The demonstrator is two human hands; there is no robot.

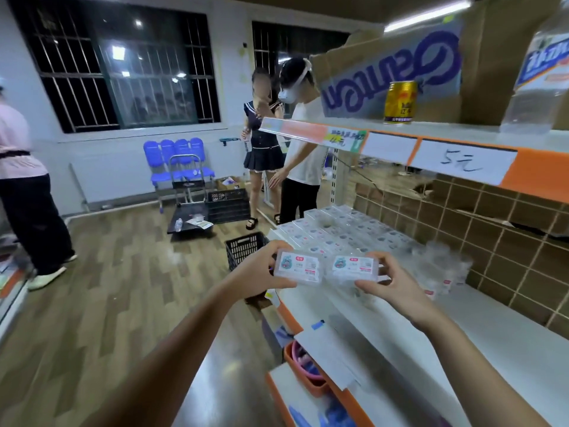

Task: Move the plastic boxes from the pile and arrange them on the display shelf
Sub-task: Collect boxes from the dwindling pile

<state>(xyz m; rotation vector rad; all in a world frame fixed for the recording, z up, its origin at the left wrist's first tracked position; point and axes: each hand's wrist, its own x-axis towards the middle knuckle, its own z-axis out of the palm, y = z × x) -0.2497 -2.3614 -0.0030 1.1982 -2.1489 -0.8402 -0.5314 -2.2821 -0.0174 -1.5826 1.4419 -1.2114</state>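
Left hand (pixel 261 269): forearm reaching up from lower left, fingers curled over the far edge and thumb under the near edge of a plastic box (pixel 298 267), label up, held above the shelf's front lip.
Right hand (pixel 392 280): forearm entering from lower right, fingers and thumb clamped on the right end of a second box (pixel 354 266), level with the first; the two boxes sit just beside each other, a narrow gap between.
Shelf (pixel 400 334): white board with orange front edge; bare stretch beneath and in front of the hands, paper tag hanging over the lip.
Rows (pixel 332 232): boxes laid flat, edge to edge, filling the shelf's far end beyond the hands.
Pile (pixel 440 260): loose clear boxes heaped against the tiled back wall, right of the rows.
Crate (pixel 246 249): black, on the floor just left of the shelf edge.
Upper shelf (pixel 462 155): carries a gold can (pixel 399 101) and cardboard.
Two people (pixel 295 143): standing at the shelf's far end.
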